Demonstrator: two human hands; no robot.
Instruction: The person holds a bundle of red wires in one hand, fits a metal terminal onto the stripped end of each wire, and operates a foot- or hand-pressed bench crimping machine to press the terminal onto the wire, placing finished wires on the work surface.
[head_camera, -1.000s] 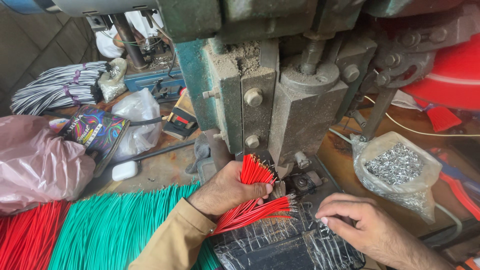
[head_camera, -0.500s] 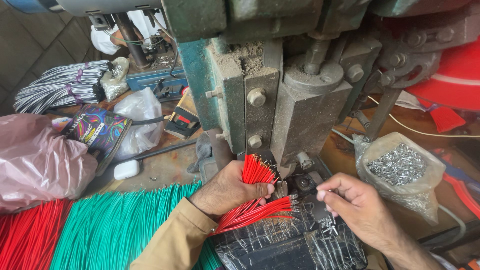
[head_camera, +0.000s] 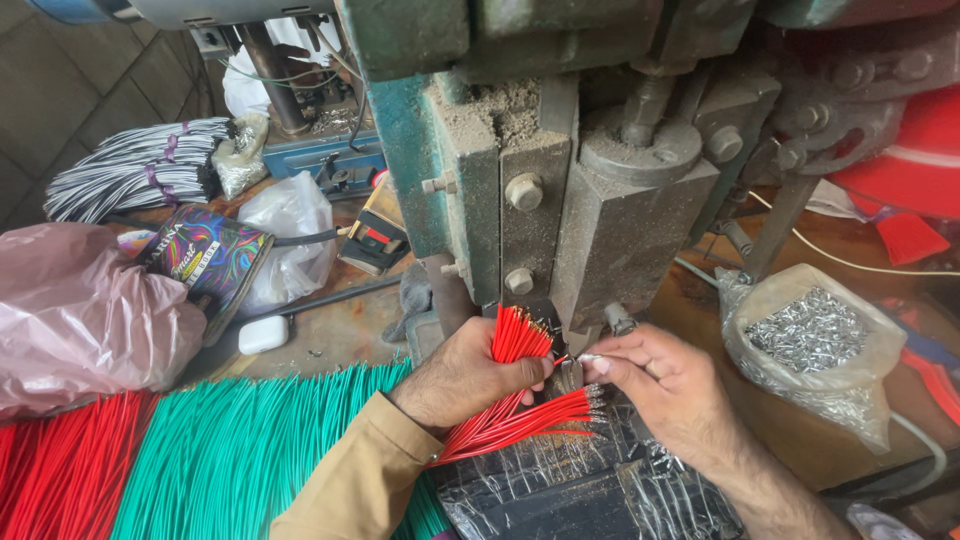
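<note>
My left hand (head_camera: 465, 375) grips a bundle of short red wires (head_camera: 512, 340) that fans out above and below the fist, right in front of the grey-green press machine (head_camera: 560, 200). My right hand (head_camera: 665, 385) pinches a small silver metal piece (head_camera: 590, 357) between thumb and forefinger, held at the base of the press beside the wire tips. Both hands rest over a sheet of dark crinkled plastic (head_camera: 560, 490).
A clear bag of small silver metal pieces (head_camera: 810, 335) lies at the right. Green wires (head_camera: 240, 450) and more red wires (head_camera: 60, 465) lie at the lower left. A pink bag (head_camera: 80, 310), a colourful box (head_camera: 205, 255), and black-and-white wire bundles (head_camera: 130, 175) sit further left.
My right hand has moved up and to the left from the plastic sheet to the base of the press, now pinching a small metal piece. The left hand stays put.
</note>
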